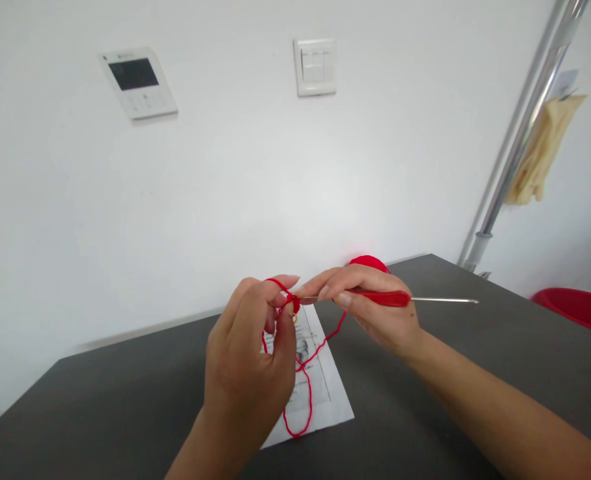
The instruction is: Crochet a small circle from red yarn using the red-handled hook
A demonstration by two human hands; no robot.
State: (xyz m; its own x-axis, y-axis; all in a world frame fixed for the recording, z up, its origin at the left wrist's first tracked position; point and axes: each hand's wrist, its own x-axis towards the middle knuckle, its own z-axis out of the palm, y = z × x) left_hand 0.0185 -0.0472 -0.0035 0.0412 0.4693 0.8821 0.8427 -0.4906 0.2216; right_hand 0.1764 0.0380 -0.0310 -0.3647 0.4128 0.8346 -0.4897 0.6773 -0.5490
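Note:
My left hand (pixel 255 340) pinches a small piece of red crochet work (pixel 296 305), with red yarn (pixel 309 387) looped over its index finger. A small yellow ring, perhaps a stitch marker (pixel 295 319), hangs at the piece. In my right hand (pixel 380 307) is a crochet hook (pixel 385 298) with a red handle and metal at both ends. Its left tip meets the red piece; the other end points right. The yarn trails down over a printed sheet (pixel 325 390) and up toward a red yarn ball (pixel 370 262), partly hidden behind my right hand.
The dark grey table (pixel 140 400) meets a white wall (pixel 215 167). On the wall are a panel with a screen (pixel 138 83) and a light switch (pixel 315 67). A metal pole (pixel 530 127), hanging yellowish gloves (pixel 545 150) and a red basin-like object (pixel 575 308) are at right.

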